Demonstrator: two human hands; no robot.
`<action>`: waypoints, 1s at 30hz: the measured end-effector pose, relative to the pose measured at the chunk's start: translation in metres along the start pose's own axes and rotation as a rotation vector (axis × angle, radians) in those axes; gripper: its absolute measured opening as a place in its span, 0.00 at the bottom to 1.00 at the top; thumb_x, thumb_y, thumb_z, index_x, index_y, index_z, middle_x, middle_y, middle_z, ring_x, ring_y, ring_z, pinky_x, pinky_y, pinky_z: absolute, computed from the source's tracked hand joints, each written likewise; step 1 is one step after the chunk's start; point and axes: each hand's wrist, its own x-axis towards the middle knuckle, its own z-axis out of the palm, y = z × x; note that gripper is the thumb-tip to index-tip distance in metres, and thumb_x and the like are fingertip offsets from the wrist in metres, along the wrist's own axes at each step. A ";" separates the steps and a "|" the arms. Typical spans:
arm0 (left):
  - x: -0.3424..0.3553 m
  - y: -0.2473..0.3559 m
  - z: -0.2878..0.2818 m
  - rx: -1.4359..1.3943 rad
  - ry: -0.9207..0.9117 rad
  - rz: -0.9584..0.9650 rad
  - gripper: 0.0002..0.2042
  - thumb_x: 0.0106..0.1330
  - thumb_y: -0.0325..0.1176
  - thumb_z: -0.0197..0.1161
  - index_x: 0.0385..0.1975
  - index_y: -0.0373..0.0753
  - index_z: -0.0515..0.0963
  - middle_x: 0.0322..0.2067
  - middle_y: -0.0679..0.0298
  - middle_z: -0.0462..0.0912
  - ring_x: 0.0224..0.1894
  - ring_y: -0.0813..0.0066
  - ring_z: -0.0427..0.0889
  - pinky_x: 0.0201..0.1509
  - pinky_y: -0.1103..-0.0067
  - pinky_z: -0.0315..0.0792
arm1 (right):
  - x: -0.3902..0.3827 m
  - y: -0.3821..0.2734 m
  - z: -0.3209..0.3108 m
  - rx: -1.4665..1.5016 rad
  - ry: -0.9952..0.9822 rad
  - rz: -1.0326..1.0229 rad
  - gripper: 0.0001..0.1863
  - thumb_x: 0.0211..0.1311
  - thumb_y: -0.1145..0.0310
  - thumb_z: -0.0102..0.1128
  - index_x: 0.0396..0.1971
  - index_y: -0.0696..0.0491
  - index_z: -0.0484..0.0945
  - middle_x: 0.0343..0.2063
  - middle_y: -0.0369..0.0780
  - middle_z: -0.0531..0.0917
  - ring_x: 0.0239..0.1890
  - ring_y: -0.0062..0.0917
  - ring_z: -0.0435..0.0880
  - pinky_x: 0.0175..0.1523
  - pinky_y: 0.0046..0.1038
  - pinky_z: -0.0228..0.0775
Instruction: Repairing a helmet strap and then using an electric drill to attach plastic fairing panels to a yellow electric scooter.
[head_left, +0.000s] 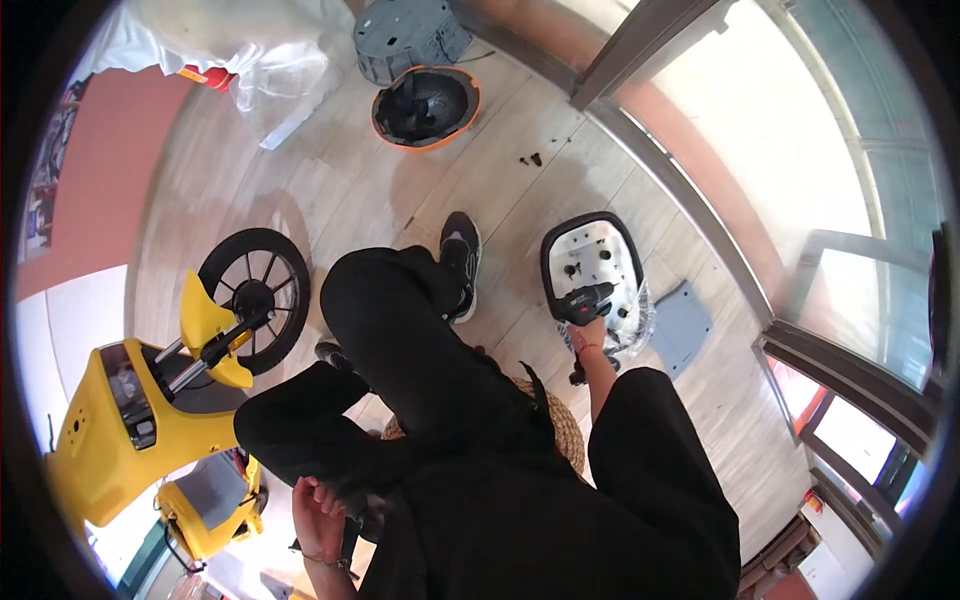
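My right hand is closed around the handle of a black cordless drill. The drill lies across a scooter seat-like part, a white shell with a thick black rim, resting on the floor with its underside up. Several dark holes or fittings dot the white surface, and clear plastic wrap bunches at its near right edge. By my left thigh, my left hand has its fingers curled together; whether something small is in them is hidden.
A yellow scooter with a black front wheel stands at left. Ahead lie small dark screws, an orange-rimmed black shell and a grey plastic tub. A grey panel lies right, near the glass door frame.
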 end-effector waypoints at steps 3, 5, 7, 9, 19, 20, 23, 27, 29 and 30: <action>0.009 0.001 0.004 0.088 -0.007 -0.034 0.09 0.70 0.37 0.49 0.34 0.41 0.73 0.20 0.71 0.66 0.20 0.82 0.62 0.26 0.83 0.60 | -0.042 -0.007 -0.008 0.058 0.088 -0.126 0.39 0.37 0.60 0.70 0.51 0.61 0.66 0.44 0.54 0.79 0.50 0.47 0.77 0.54 0.36 0.69; 0.013 0.006 0.013 0.245 -0.021 0.038 0.07 0.69 0.35 0.50 0.35 0.40 0.73 0.21 0.71 0.66 0.22 0.82 0.63 0.27 0.83 0.60 | -0.075 -0.023 -0.022 0.100 0.093 -0.235 0.40 0.38 0.59 0.69 0.54 0.62 0.65 0.44 0.53 0.78 0.49 0.43 0.78 0.55 0.33 0.68; 0.017 0.013 0.028 0.482 -0.149 0.168 0.05 0.64 0.27 0.51 0.36 0.36 0.74 0.25 0.68 0.70 0.25 0.81 0.66 0.28 0.84 0.61 | -0.117 -0.047 -0.041 0.156 0.075 -0.331 0.39 0.40 0.61 0.68 0.54 0.62 0.65 0.45 0.51 0.78 0.48 0.39 0.79 0.55 0.32 0.68; 0.019 0.019 0.051 0.550 -0.312 0.201 0.07 0.63 0.27 0.51 0.36 0.35 0.74 0.27 0.67 0.73 0.26 0.81 0.68 0.29 0.85 0.62 | -0.164 -0.075 -0.068 0.337 -0.033 -0.498 0.37 0.43 0.67 0.67 0.56 0.63 0.63 0.45 0.49 0.78 0.46 0.32 0.78 0.54 0.28 0.68; -0.017 0.022 0.158 0.684 -1.016 0.159 0.29 0.66 0.49 0.55 0.59 0.34 0.65 0.46 0.64 0.77 0.32 0.85 0.68 0.38 0.86 0.63 | -0.375 -0.201 -0.173 0.061 -0.297 -1.199 0.38 0.42 0.71 0.65 0.58 0.61 0.64 0.46 0.51 0.77 0.49 0.39 0.77 0.56 0.31 0.67; -0.021 0.026 0.157 0.664 -1.046 0.123 0.30 0.65 0.50 0.58 0.59 0.34 0.64 0.46 0.65 0.77 0.34 0.85 0.70 0.39 0.86 0.65 | -0.386 -0.208 -0.176 0.008 -0.331 -1.253 0.37 0.42 0.71 0.65 0.58 0.61 0.64 0.45 0.52 0.77 0.49 0.41 0.77 0.56 0.33 0.67; -0.032 0.028 0.139 0.735 -1.007 0.284 0.27 0.62 0.46 0.62 0.55 0.33 0.67 0.43 0.66 0.77 0.39 0.82 0.74 0.46 0.84 0.68 | -0.405 -0.217 -0.175 -0.098 -0.450 -1.487 0.37 0.42 0.71 0.65 0.57 0.61 0.65 0.44 0.51 0.77 0.46 0.43 0.76 0.54 0.37 0.68; -0.038 0.001 0.118 0.652 -0.774 0.145 0.21 0.60 0.37 0.65 0.49 0.34 0.72 0.39 0.67 0.79 0.42 0.78 0.78 0.50 0.81 0.70 | -0.414 -0.217 -0.166 -0.218 -0.469 -1.625 0.33 0.45 0.71 0.65 0.55 0.60 0.67 0.43 0.48 0.77 0.44 0.40 0.76 0.52 0.34 0.69; -0.036 -0.017 0.112 0.478 -0.659 0.114 0.18 0.58 0.33 0.66 0.47 0.35 0.73 0.38 0.67 0.80 0.41 0.78 0.79 0.48 0.80 0.71 | -0.414 -0.217 -0.169 -0.188 -0.443 -1.668 0.32 0.46 0.71 0.65 0.54 0.59 0.68 0.43 0.46 0.77 0.43 0.39 0.77 0.50 0.33 0.70; -0.033 -0.024 0.109 0.413 -0.658 0.108 0.18 0.57 0.32 0.66 0.47 0.36 0.73 0.38 0.66 0.80 0.41 0.77 0.79 0.46 0.79 0.73 | -0.412 -0.215 -0.173 -0.139 -0.424 -1.691 0.30 0.47 0.71 0.65 0.53 0.59 0.69 0.42 0.46 0.78 0.43 0.38 0.77 0.50 0.33 0.71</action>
